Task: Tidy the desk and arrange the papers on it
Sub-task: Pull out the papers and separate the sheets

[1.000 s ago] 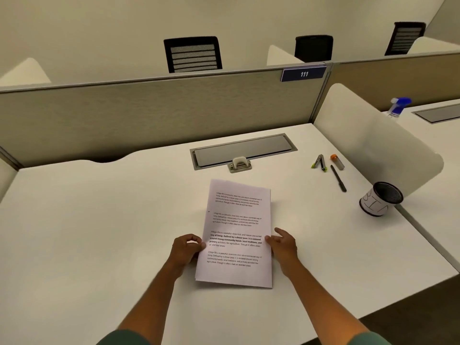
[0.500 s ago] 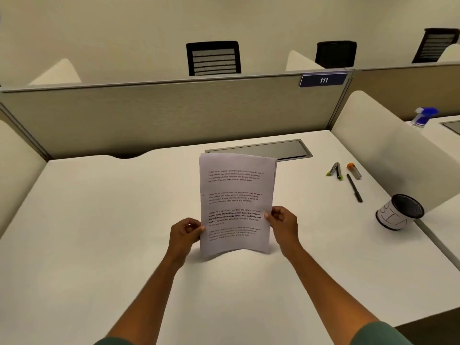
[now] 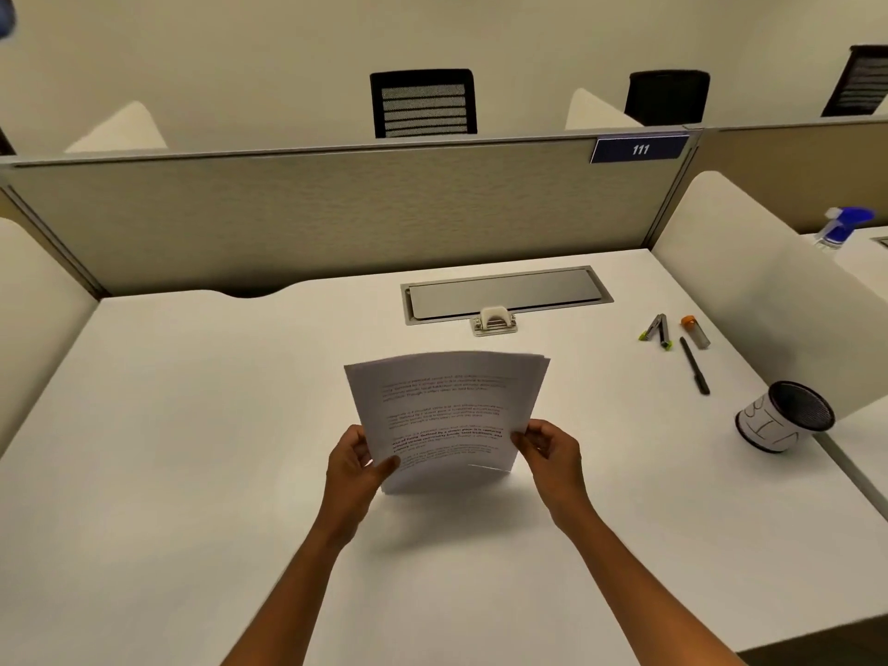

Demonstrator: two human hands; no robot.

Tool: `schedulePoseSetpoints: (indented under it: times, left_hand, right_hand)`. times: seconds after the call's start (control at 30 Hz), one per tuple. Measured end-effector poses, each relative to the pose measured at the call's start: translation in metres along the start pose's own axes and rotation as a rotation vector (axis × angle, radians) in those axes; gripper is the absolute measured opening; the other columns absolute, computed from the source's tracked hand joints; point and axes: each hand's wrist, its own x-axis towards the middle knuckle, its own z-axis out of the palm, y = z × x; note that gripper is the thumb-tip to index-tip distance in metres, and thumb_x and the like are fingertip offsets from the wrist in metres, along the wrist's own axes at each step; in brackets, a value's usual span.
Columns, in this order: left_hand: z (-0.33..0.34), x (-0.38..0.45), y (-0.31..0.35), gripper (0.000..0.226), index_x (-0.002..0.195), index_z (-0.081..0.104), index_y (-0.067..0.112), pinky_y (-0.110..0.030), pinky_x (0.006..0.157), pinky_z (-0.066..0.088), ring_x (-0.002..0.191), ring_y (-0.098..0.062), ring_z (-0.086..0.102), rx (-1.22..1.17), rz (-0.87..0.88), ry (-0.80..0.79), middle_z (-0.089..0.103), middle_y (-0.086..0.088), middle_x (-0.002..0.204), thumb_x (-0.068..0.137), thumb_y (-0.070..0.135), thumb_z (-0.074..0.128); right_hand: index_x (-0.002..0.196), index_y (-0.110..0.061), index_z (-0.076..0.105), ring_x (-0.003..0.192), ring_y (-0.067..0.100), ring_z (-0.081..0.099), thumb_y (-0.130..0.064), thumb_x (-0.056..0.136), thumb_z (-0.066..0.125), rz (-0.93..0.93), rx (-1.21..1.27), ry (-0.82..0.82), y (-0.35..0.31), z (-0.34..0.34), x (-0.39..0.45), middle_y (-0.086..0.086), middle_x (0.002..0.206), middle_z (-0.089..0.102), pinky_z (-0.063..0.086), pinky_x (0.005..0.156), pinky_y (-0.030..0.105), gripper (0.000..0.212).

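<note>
Your left hand (image 3: 358, 466) and right hand (image 3: 552, 449) each pinch a side edge of the stack of papers (image 3: 444, 415), standing it on its bottom edge on the surface (image 3: 192, 425), likely to square the sheets. One stack; several sheets fan at the top. Three pens (image 3: 694, 365), one cup (image 3: 783, 418) lie right.

Paper stack (image 3: 444, 415) between both hands (image 3: 358, 461)
</note>
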Motion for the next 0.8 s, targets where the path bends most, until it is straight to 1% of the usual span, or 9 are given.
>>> schedulePoseSetpoints:
  times: [0.07, 0.1, 0.2, 0.33, 0.43, 0.57, 0.67, 0.73, 0.8]
  left_hand:
    - [0.005, -0.002, 0.007, 0.047, 0.115, 0.054, 0.008, -0.03, 0.083, 0.057, 0.106, -0.023, 0.066, 0.001, 0.016, -0.015, 0.069, -0.011, 0.115, 0.075, 0.006, 0.079]
    - [0.009, -0.003, 0.011, 0.048, 0.118, 0.054, 0.011, -0.028, 0.083, 0.057, 0.107, -0.021, 0.066, 0.019, 0.029, -0.009, 0.068, -0.008, 0.116, 0.077, 0.007, 0.079]
    - [0.022, -0.004, 0.022, 0.037, 0.118, 0.058, 0.016, -0.023, 0.08, 0.055, 0.103, -0.013, 0.066, 0.078, 0.088, 0.037, 0.069, 0.001, 0.112, 0.084, 0.014, 0.073]
    - [0.03, -0.003, 0.022, 0.023, 0.112, 0.064, 0.021, -0.029, 0.08, 0.057, 0.099, -0.014, 0.067, 0.119, 0.087, 0.068, 0.071, 0.004, 0.106, 0.09, 0.026, 0.067]
    - [0.036, -0.001, 0.022, 0.028, 0.11, 0.066, 0.023, -0.033, 0.079, 0.059, 0.097, -0.015, 0.067, 0.171, 0.073, 0.089, 0.071, 0.005, 0.104, 0.088, 0.038, 0.059]
    - [0.043, -0.001, 0.026, 0.025, 0.109, 0.066, 0.022, -0.029, 0.071, 0.059, 0.092, -0.015, 0.068, 0.171, 0.091, 0.127, 0.071, 0.007, 0.099, 0.091, 0.038, 0.059]
    - [0.043, -0.002, 0.029, 0.019, 0.107, 0.065, 0.019, -0.027, 0.073, 0.058, 0.093, -0.015, 0.068, 0.146, 0.111, 0.151, 0.071, 0.007, 0.098, 0.092, 0.029, 0.058]
    - [0.043, -0.001, 0.029, 0.017, 0.108, 0.064, 0.021, -0.026, 0.074, 0.058, 0.095, -0.016, 0.067, 0.147, 0.11, 0.159, 0.071, 0.007, 0.099, 0.092, 0.025, 0.061]
    - [0.045, -0.002, 0.031, 0.028, 0.116, 0.061, 0.022, -0.026, 0.078, 0.058, 0.099, -0.014, 0.066, 0.147, 0.09, 0.176, 0.069, 0.008, 0.104, 0.089, 0.023, 0.066]
  right_hand:
    - [0.098, -0.022, 0.069, 0.091, 0.011, 0.069, -0.005, 0.088, 0.065, -0.027, -0.043, -0.033, -0.002, -0.001, -0.001, -0.008, 0.098, 0.074, 0.055, 0.077, 0.021, 0.02]
    - [0.099, -0.023, 0.068, 0.093, 0.011, 0.068, -0.004, 0.089, 0.064, -0.047, -0.063, -0.049, -0.003, -0.001, -0.001, -0.009, 0.099, 0.073, 0.055, 0.076, 0.021, 0.023]
    - [0.107, -0.023, 0.066, 0.096, 0.012, 0.067, -0.01, 0.091, 0.063, -0.108, -0.097, -0.075, -0.006, -0.001, -0.001, -0.009, 0.104, 0.072, 0.054, 0.08, 0.024, 0.021]
    - [0.116, -0.021, 0.062, 0.098, 0.012, 0.063, -0.014, 0.094, 0.059, -0.131, -0.175, -0.034, -0.007, 0.003, -0.002, -0.007, 0.11, 0.068, 0.05, 0.072, 0.011, 0.023]
    - [0.11, -0.019, 0.061, 0.093, 0.011, 0.061, -0.01, 0.095, 0.057, -0.154, -0.201, -0.021, -0.012, 0.006, -0.002, -0.002, 0.107, 0.065, 0.048, 0.068, 0.007, 0.019]
    - [0.095, -0.026, 0.058, 0.089, 0.007, 0.061, -0.008, 0.096, 0.054, -0.248, -0.219, -0.019, -0.021, 0.008, -0.004, 0.0, 0.099, 0.066, 0.046, 0.063, 0.007, 0.019]
    - [0.088, -0.032, 0.056, 0.085, 0.008, 0.062, -0.007, 0.096, 0.054, -0.269, -0.219, -0.006, -0.024, 0.006, -0.003, 0.0, 0.094, 0.066, 0.046, 0.062, 0.008, 0.026]
    - [0.092, -0.031, 0.058, 0.087, 0.009, 0.062, -0.008, 0.096, 0.055, -0.256, -0.209, -0.004, -0.023, 0.005, -0.001, -0.003, 0.096, 0.066, 0.047, 0.064, 0.009, 0.023]
    - [0.103, -0.027, 0.059, 0.092, 0.008, 0.063, -0.01, 0.095, 0.056, -0.21, -0.188, -0.015, -0.02, 0.004, -0.001, -0.007, 0.1, 0.066, 0.05, 0.068, 0.008, 0.019]
